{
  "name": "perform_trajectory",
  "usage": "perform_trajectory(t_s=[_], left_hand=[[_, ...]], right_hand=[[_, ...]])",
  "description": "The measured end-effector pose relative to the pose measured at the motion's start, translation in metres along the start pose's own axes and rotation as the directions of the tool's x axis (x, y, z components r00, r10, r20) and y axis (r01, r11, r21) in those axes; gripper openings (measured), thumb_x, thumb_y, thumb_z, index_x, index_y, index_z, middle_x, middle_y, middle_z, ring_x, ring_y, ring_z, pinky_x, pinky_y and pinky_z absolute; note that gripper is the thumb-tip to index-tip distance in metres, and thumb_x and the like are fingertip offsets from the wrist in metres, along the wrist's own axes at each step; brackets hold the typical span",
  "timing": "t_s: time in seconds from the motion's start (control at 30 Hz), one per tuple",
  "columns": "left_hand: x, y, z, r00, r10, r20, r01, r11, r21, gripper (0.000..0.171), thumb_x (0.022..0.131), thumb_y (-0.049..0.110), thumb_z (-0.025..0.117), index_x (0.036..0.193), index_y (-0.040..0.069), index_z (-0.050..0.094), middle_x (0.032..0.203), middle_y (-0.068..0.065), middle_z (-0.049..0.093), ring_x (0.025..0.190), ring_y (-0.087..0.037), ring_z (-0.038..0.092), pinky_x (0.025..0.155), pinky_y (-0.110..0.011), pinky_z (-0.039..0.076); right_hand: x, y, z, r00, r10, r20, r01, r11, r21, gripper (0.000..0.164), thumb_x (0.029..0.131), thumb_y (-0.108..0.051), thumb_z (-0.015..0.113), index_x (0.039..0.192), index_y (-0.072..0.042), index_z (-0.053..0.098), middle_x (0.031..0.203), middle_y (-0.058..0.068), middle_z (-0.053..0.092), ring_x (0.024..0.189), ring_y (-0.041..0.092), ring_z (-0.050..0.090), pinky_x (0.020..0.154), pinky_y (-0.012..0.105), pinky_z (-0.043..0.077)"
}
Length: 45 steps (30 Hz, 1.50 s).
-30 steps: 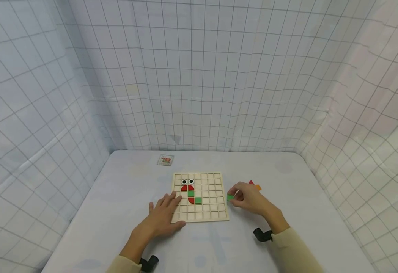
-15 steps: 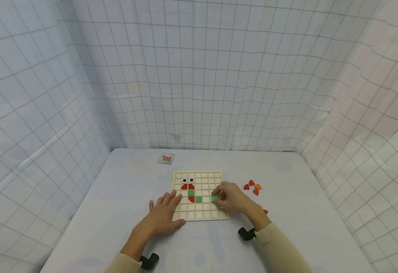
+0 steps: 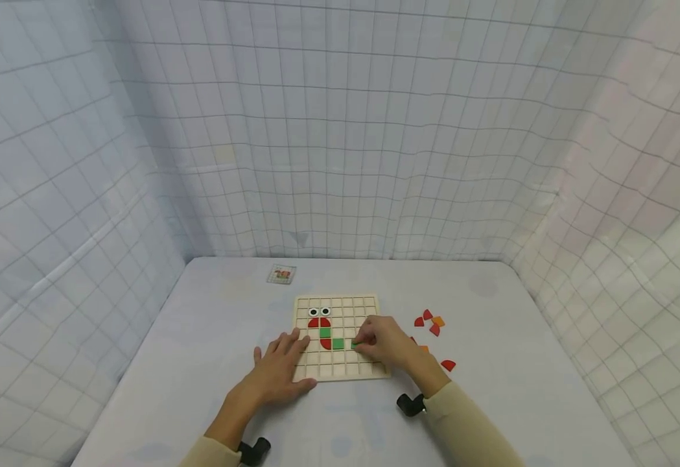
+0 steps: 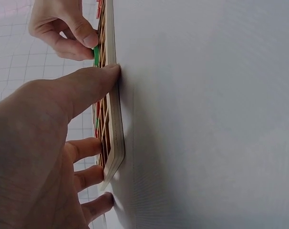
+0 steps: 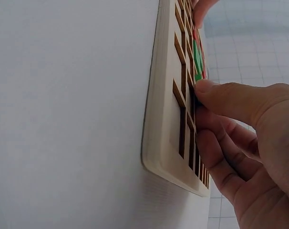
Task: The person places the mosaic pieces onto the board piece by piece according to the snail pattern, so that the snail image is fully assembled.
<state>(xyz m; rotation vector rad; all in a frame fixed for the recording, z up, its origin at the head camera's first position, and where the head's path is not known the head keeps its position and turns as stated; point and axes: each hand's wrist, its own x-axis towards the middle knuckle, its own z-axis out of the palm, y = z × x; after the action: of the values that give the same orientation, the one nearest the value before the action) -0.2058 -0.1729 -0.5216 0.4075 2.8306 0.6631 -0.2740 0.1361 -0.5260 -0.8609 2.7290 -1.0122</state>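
Note:
A wooden grid board (image 3: 345, 370) lies flat on the table. Two eye tiles (image 3: 319, 312), several red quarter-round tiles (image 3: 319, 322) and two green square tiles (image 3: 338, 344) sit in its cells. My left hand (image 3: 278, 373) rests spread on the board's left side, its thumb at the front edge in the left wrist view. Between thumb and fingers my right hand (image 3: 387, 342) pinches another green square tile (image 4: 96, 56) at the board's surface, right of the placed green one. Most of that held tile is hidden by the fingers.
Right of the board lie loose red quarter-round tiles (image 3: 448, 365) and orange tiles (image 3: 438, 321), some partly behind the right forearm. A small picture card (image 3: 282, 274) lies at the back left. Grid-patterned white curtains (image 3: 340, 143) surround the table (image 3: 211, 324).
My right hand has carried the green square tile leftward from beside the board to over its middle cells, uncovering loose tiles at the right. The left hand has stayed in place.

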Motion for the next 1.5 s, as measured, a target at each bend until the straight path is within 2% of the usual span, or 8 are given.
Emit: perform_trajectory(t_s=[0.17, 0.27, 0.47, 0.7, 0.97, 1.17, 1.3, 1.5], left_hand=[[-0.001, 0.001, 0.006, 1.0, 0.005, -0.002, -0.005, 1.0, -0.005, 0.094, 0.099, 0.053, 0.089, 0.175, 0.013, 0.05, 0.189, -0.021, 0.035, 0.171, -0.058, 0.037, 0.124, -0.1, 0.022], [0.0, 0.003, 0.009, 1.0, 0.013, -0.005, -0.013, 1.0, -0.007, 0.094, 0.1, 0.053, 0.089, 0.176, 0.015, 0.049, 0.19, -0.02, 0.035, 0.172, -0.057, 0.036, 0.125, -0.1, 0.022], [-0.002, 0.009, 0.01, 1.0, 0.01, 0.001, -0.01, 1.0, -0.012, 0.094, 0.099, 0.052, 0.089, 0.175, 0.014, 0.05, 0.19, -0.02, 0.035, 0.172, -0.058, 0.035, 0.125, -0.1, 0.022], [-0.003, 0.009, 0.009, 1.0, 0.008, -0.001, -0.008, 1.0, 0.001, 0.094, 0.1, 0.054, 0.088, 0.175, 0.012, 0.049, 0.19, -0.022, 0.034, 0.172, -0.059, 0.035, 0.124, -0.101, 0.023], [-0.004, 0.003, 0.005, 1.0, 0.001, -0.004, -0.001, 1.0, 0.004, 0.095, 0.101, 0.054, 0.088, 0.176, 0.013, 0.048, 0.19, -0.021, 0.033, 0.172, -0.057, 0.035, 0.125, -0.1, 0.022], [-0.003, -0.001, 0.002, 1.0, 0.008, -0.001, -0.008, 1.0, 0.003, 0.095, 0.1, 0.053, 0.087, 0.177, 0.013, 0.048, 0.191, -0.019, 0.033, 0.173, -0.056, 0.034, 0.127, -0.099, 0.02], [-0.003, -0.001, -0.002, 1.0, 0.011, 0.005, -0.011, 1.0, -0.005, 0.095, 0.101, 0.053, 0.087, 0.177, 0.013, 0.048, 0.191, -0.018, 0.033, 0.174, -0.056, 0.033, 0.128, -0.098, 0.019], [-0.005, 0.0, -0.001, 1.0, 0.003, 0.007, -0.003, 1.0, -0.026, 0.095, 0.101, 0.052, 0.087, 0.178, 0.014, 0.047, 0.192, -0.017, 0.032, 0.175, -0.056, 0.031, 0.129, -0.098, 0.017]], right_hand=[[0.001, 0.01, 0.001, 0.989, -0.149, -0.026, 0.148, 0.989, -0.018, 0.007, 0.106, -0.014, 0.088, 0.102, -0.01, 0.092, 0.11, 0.002, 0.075, 0.099, 0.007, 0.066, 0.083, 0.024, 0.059], [0.0, 0.012, 0.002, 0.981, -0.189, -0.037, 0.187, 0.982, -0.036, 0.006, 0.105, -0.01, 0.088, 0.101, -0.009, 0.091, 0.11, 0.002, 0.072, 0.098, 0.006, 0.065, 0.083, 0.023, 0.06], [0.0, -0.001, 0.005, 0.997, -0.074, 0.011, 0.074, 0.996, -0.041, 0.006, 0.103, -0.003, 0.088, 0.102, -0.008, 0.091, 0.11, 0.004, 0.072, 0.096, 0.008, 0.064, 0.084, 0.022, 0.061], [0.005, -0.004, 0.011, 0.998, -0.067, -0.011, 0.065, 0.993, -0.094, 0.008, 0.104, -0.006, 0.088, 0.108, -0.01, 0.093, 0.106, 0.0, 0.076, 0.095, 0.006, 0.066, 0.084, 0.021, 0.061], [0.001, -0.006, 0.007, 0.999, -0.046, -0.005, 0.045, 0.997, -0.07, 0.007, 0.107, -0.01, 0.086, 0.11, -0.013, 0.092, 0.112, -0.001, 0.079, 0.1, 0.008, 0.069, 0.09, 0.024, 0.063], [-0.009, -0.006, -0.002, 0.995, -0.08, -0.067, 0.078, 0.997, -0.023, 0.007, 0.104, -0.004, 0.087, 0.109, -0.008, 0.091, 0.111, 0.003, 0.084, 0.101, 0.015, 0.078, 0.093, 0.029, 0.069], [-0.018, -0.005, -0.013, 0.993, -0.051, -0.104, 0.046, 0.998, -0.044, 0.008, 0.103, -0.005, 0.088, 0.11, -0.008, 0.09, 0.108, 0.001, 0.083, 0.098, 0.013, 0.077, 0.091, 0.027, 0.068], [-0.034, 0.016, -0.028, 0.985, -0.028, -0.168, 0.013, 0.996, -0.088, 0.012, 0.101, -0.002, 0.089, 0.111, -0.007, 0.09, 0.106, 0.003, 0.082, 0.094, 0.013, 0.076, 0.087, 0.029, 0.066]])
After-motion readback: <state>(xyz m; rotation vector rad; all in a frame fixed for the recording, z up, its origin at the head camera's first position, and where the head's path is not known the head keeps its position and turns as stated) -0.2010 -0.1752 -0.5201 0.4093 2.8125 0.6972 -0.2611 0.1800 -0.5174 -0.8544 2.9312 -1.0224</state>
